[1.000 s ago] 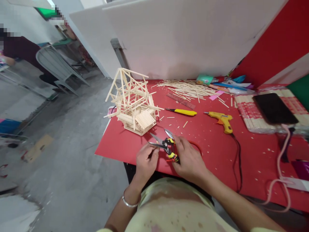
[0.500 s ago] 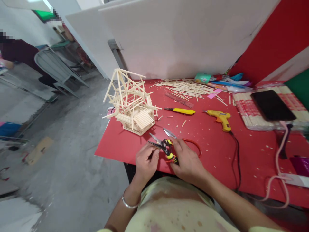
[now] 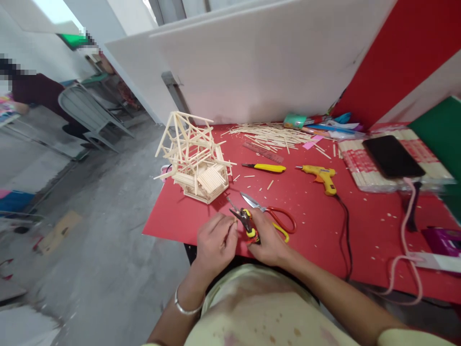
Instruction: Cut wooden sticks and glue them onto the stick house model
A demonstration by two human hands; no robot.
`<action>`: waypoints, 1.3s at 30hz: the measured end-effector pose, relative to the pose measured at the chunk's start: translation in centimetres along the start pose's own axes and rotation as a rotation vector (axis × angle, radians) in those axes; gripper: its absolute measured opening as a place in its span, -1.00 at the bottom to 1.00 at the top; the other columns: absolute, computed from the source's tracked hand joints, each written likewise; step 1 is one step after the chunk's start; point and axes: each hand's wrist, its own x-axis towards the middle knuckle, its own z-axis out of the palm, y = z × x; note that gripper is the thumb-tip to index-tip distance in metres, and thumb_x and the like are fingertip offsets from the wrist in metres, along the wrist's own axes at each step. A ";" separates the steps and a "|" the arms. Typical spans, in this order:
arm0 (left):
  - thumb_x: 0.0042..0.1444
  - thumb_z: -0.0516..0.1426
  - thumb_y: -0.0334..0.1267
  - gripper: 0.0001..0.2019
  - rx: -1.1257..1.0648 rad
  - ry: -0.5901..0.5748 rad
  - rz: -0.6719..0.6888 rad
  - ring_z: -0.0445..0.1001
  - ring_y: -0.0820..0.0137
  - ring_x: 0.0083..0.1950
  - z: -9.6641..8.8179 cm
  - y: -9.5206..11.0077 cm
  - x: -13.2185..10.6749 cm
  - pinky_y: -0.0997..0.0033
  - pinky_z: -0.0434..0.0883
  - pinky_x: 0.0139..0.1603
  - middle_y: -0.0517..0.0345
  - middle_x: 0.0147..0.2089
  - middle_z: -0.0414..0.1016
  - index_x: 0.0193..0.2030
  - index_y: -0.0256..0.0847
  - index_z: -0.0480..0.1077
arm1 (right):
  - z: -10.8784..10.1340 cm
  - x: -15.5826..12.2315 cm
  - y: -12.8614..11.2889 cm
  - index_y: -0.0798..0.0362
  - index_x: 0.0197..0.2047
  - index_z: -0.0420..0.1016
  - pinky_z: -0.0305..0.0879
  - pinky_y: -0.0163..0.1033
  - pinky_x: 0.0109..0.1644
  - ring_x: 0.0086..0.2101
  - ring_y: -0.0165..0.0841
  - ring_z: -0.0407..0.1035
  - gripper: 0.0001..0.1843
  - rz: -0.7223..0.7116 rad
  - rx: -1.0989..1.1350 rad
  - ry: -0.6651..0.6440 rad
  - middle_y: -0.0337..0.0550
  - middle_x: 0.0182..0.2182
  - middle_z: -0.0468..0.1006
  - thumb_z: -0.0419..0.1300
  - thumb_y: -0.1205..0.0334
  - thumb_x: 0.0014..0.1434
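Note:
My right hand [image 3: 268, 240] is closed round the yellow-and-black handles of a pair of snips [image 3: 247, 223] near the table's front edge. Their blades point left and are nearly closed. My left hand [image 3: 215, 241] pinches a thin wooden stick [image 3: 230, 229] right at the blades. Red-handled scissors [image 3: 273, 215] lie on the red table [image 3: 309, 211] just behind my right hand. A small house built of wooden sticks [image 3: 196, 161] stands at the table's left corner, beyond my hands.
A yellow utility knife [image 3: 265, 167], a yellow glue gun [image 3: 320, 176] with a black cord, a ruler and a heap of loose sticks [image 3: 273, 134] lie further back. A phone [image 3: 392, 156] rests on stick packets at right. White boards stand behind. A person and chair are far left.
The snips' blades have closed from wide open to nearly shut at the stick. My hands stayed near the front edge; the red-handled scissors behind them now show fully.

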 end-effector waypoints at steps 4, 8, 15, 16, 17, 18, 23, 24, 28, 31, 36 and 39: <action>0.16 0.09 -0.46 -0.89 0.031 0.003 0.053 0.34 0.44 -0.40 -2.2 2.3 1.9 0.46 0.30 -0.34 0.14 -0.41 0.39 -0.27 -0.24 0.43 | -1.1 1.5 -0.9 0.02 0.02 0.21 0.27 -0.11 -0.06 -0.15 -0.22 0.28 -0.44 -0.066 0.001 0.033 -0.11 -0.15 0.36 0.13 0.38 -0.12; 0.14 0.11 -0.46 -0.91 0.007 0.067 0.049 0.33 0.46 -0.40 -3.5 3.5 2.3 0.47 0.27 -0.35 0.15 -0.40 0.40 -0.32 -0.24 0.41 | -2.3 2.2 -2.3 0.01 -0.01 0.22 0.23 -0.09 -0.05 -0.16 -0.21 0.25 -0.45 -0.082 -0.061 0.004 -0.12 -0.16 0.34 0.14 0.36 -0.15; 0.15 0.09 -0.43 -0.85 -0.044 -0.011 -0.202 0.22 0.51 -0.49 -2.4 2.9 -2.4 0.50 0.17 -0.44 0.25 -0.51 0.28 -0.44 -0.23 0.37 | 1.7 -2.7 -2.5 0.01 -0.11 0.24 0.17 -0.23 -0.21 -0.28 -0.31 0.25 -0.59 0.098 0.073 -0.031 -0.22 -0.29 0.36 0.11 0.40 -0.10; 0.14 0.09 -0.42 -0.84 -0.046 -0.028 -0.233 0.21 0.52 -0.50 -2.3 2.8 -3.2 0.51 0.16 -0.45 0.26 -0.52 0.27 -0.46 -0.23 0.36 | 2.7 -3.7 -2.4 0.01 -0.12 0.25 0.17 -0.25 -0.23 -0.31 -0.33 0.25 -0.59 0.140 0.122 -0.028 -0.23 -0.30 0.36 0.11 0.41 -0.10; 0.14 0.10 -0.42 -0.83 -0.044 -0.045 -0.257 0.20 0.52 -0.50 -2.4 2.7 -3.8 0.51 0.15 -0.45 0.27 -0.54 0.25 -0.48 -0.23 0.35 | 3.8 -4.7 -2.4 0.02 -0.13 0.25 0.16 -0.26 -0.27 -0.34 -0.35 0.25 -0.61 0.194 0.176 -0.011 -0.25 -0.33 0.36 0.10 0.41 -0.10; 0.13 0.10 -0.41 -0.82 -0.041 -0.062 -0.278 0.19 0.52 -0.51 -2.5 2.6 -4.4 0.50 0.14 -0.46 0.28 -0.55 0.23 -0.50 -0.23 0.34 | 4.8 -5.6 -2.5 0.03 -0.17 0.26 0.15 -0.28 -0.30 -0.38 -0.37 0.24 -0.65 0.253 0.225 0.017 -0.28 -0.38 0.35 0.09 0.41 -0.10; 0.17 0.11 -0.34 -0.80 -0.077 -0.149 -0.359 0.18 0.51 -0.49 -2.9 1.8 -6.2 0.50 0.14 -0.45 0.28 -0.54 0.24 -0.49 -0.23 0.35 | 7.5 -8.1 -3.0 0.05 -0.08 0.30 0.20 -0.28 -0.28 -0.39 -0.39 0.26 -0.60 0.405 0.388 0.039 -0.31 -0.40 0.36 0.06 0.41 -0.06; 0.19 0.11 -0.31 -0.79 -0.092 -0.153 -0.366 0.19 0.51 -0.48 -2.9 1.6 -6.3 0.50 0.15 -0.44 0.27 -0.53 0.24 -0.48 -0.23 0.35 | 7.4 -8.2 -3.1 0.04 0.02 0.29 0.24 -0.26 -0.20 -0.32 -0.38 0.30 -0.50 0.392 0.422 0.014 -0.28 -0.32 0.41 0.05 0.42 -0.05; 0.24 0.08 -0.27 -0.81 -0.136 -0.160 -0.326 0.29 0.46 -0.41 -2.6 0.9 -6.4 0.49 0.23 -0.39 0.21 -0.45 0.32 -0.39 -0.22 0.42 | 6.2 -8.0 -3.4 -0.03 0.25 0.17 0.20 -0.13 0.16 0.01 -0.29 0.29 -0.22 0.262 0.421 -0.036 -0.16 0.01 0.39 0.06 0.48 -0.09; 0.25 0.08 -0.29 -0.84 -0.144 -0.125 -0.273 0.43 0.37 -0.17 -2.3 0.7 -6.1 0.44 0.35 -0.22 0.05 -0.21 0.46 -0.30 -0.22 0.47 | 5.6 -7.7 -3.5 -0.02 0.26 0.18 0.13 -0.06 0.25 0.09 -0.24 0.24 -0.20 0.216 0.342 -0.037 -0.10 0.06 0.35 0.07 0.48 -0.11; 0.25 0.07 -0.33 -0.83 -0.152 -0.129 -0.263 0.49 0.33 -0.13 -2.2 0.4 -5.8 0.37 0.39 -0.08 0.04 -0.22 0.52 -0.33 -0.21 0.46 | 5.6 -7.3 -3.2 -0.01 0.30 0.14 0.14 0.02 0.25 0.07 -0.19 0.24 -0.16 0.227 0.252 -0.049 -0.05 0.06 0.34 0.08 0.48 -0.11; 0.23 0.09 -0.34 -0.85 -0.142 -0.132 -0.270 0.51 0.33 -0.15 -2.1 0.0 -5.7 0.36 0.42 -0.09 0.05 -0.21 0.55 -0.30 -0.20 0.49 | 5.8 -7.0 -3.0 -0.01 0.30 0.14 0.16 0.01 0.23 0.06 -0.19 0.25 -0.15 0.242 0.238 -0.053 -0.05 0.05 0.34 0.08 0.48 -0.12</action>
